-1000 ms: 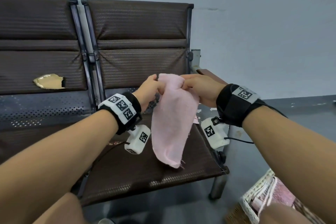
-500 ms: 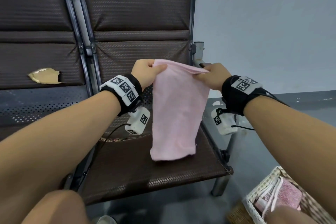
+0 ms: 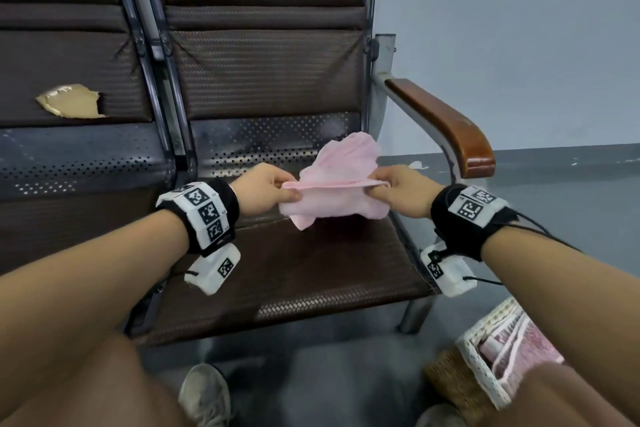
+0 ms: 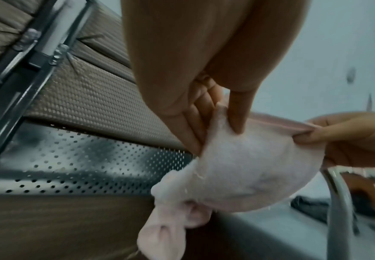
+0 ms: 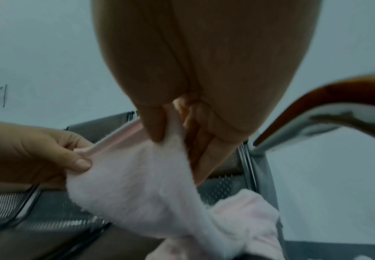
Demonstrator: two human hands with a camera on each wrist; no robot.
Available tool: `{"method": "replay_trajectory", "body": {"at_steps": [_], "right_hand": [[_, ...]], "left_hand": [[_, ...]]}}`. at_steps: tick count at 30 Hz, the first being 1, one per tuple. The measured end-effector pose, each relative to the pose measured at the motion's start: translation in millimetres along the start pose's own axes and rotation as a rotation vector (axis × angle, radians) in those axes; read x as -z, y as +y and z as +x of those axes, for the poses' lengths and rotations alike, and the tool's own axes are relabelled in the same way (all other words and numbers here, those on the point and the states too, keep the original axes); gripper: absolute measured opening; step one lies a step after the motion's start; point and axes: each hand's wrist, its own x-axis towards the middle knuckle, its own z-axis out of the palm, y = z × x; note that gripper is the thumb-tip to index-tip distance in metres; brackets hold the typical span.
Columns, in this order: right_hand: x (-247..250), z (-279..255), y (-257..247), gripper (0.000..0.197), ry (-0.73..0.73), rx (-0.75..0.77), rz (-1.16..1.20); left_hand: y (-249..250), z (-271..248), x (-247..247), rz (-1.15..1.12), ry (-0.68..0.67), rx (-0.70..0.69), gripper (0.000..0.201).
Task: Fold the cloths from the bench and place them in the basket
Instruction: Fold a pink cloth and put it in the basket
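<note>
Cloth folding is partly done. Bench seat [image 3: 311,274] carries no other cloth in view. Basket [image 3: 481,360], on the floor off its right front corner, holds folded cloths. Pink cloth [image 3: 332,198] hangs above the seat's rear edge, pinched at 2 corners by left hand [image 3: 266,187] and right hand [image 3: 401,191], still unfolded.

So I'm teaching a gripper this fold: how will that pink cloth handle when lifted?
Likely floppy: the pink cloth sags and bunches between the left hand and right hand. Probably light, since fingertip pinches carry it. Its fuzzy surface should resist slipping.

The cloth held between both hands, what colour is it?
Pale pink cloth, plain; clearest in the head view.
</note>
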Motion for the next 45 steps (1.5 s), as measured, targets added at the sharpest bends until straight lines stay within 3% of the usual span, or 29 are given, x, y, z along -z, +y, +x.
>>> {"method": "replay_trajectory", "body": {"at_steps": [4, 7, 9, 12, 18, 21, 23, 26, 28, 31, 33, 35, 37, 40, 42, 45], "right_hand": [[-38.5, -30.4, 27.3, 0.030, -0.364, -0.218, 0.216], [-55.3, -37.1, 37.2, 0.032, -0.452, -0.333, 0.355], [-60.7, -34.7, 38.4, 0.028, -0.448, -0.394, 0.430], [-62.6, -23.1, 36.0, 0.021, -0.437, -0.408, 0.466], [-67.2, 30.4, 41.7, 0.013, 0.044, -0.427, 0.670], [-83.9, 52.5, 48.5, 0.022, 0.144, -0.378, 0.567], [-94.0, 62.4, 51.5, 0.029, 0.200, -0.326, 0.437], [-91.4, 64.9, 46.4, 0.040, 0.226, -0.297, 0.381], [-87.5, 57.0, 43.9, 0.031, 0.194, -0.176, 0.223], [-93.4, 32.8, 40.3, 0.023, -0.096, -0.006, 0.003], [-103.2, 19.6, 42.2, 0.048, -0.277, 0.042, -0.151], [-108.7, 12.0, 47.9, 0.077, -0.323, 0.058, -0.232], [-111.1, 7.6, 52.9, 0.091, -0.322, 0.041, -0.303], [-110.5, 0.3, 54.6, 0.086, -0.275, 0.035, -0.319], [-105.2, -4.7, 52.2, 0.074, -0.223, 0.055, -0.302], [-96.3, -11.5, 48.3, 0.035, -0.132, 0.070, -0.291]], "left_hand": [[-19.8, -26.5, -33.0, -0.186, -0.427, 0.214, 0.016], [-19.8, -32.1, -40.8, -0.152, -0.556, 0.304, 0.025], [-17.3, -27.4, -42.8, -0.159, -0.516, 0.299, 0.024], [-20.7, -11.8, -44.0, -0.227, -0.345, 0.306, 0.029], [-50.8, 29.0, -44.2, -0.428, 0.185, 0.352, 0.015], [-67.9, 38.2, -49.8, -0.168, 0.309, 0.321, 0.006], [-74.6, 40.0, -58.6, -0.056, 0.356, 0.309, 0.015], [-78.9, 36.7, -69.1, 0.112, 0.340, 0.186, 0.042], [-78.4, 29.8, -75.2, 0.173, 0.216, 0.097, 0.038], [-83.4, 16.2, -85.8, 0.238, -0.070, 0.056, 0.051], [-89.6, 7.1, -92.5, 0.336, -0.175, -0.001, 0.077], [-95.9, 0.2, -96.8, 0.330, -0.197, -0.018, 0.089], [-97.3, -5.7, -98.8, 0.314, -0.144, -0.009, 0.075], [-90.3, -8.1, -94.3, 0.316, -0.043, -0.028, 0.020], [-82.7, -7.8, -86.8, 0.190, -0.019, 0.016, 0.014], [-76.7, -8.2, -79.3, -0.025, -0.031, 0.047, 0.017]]}}
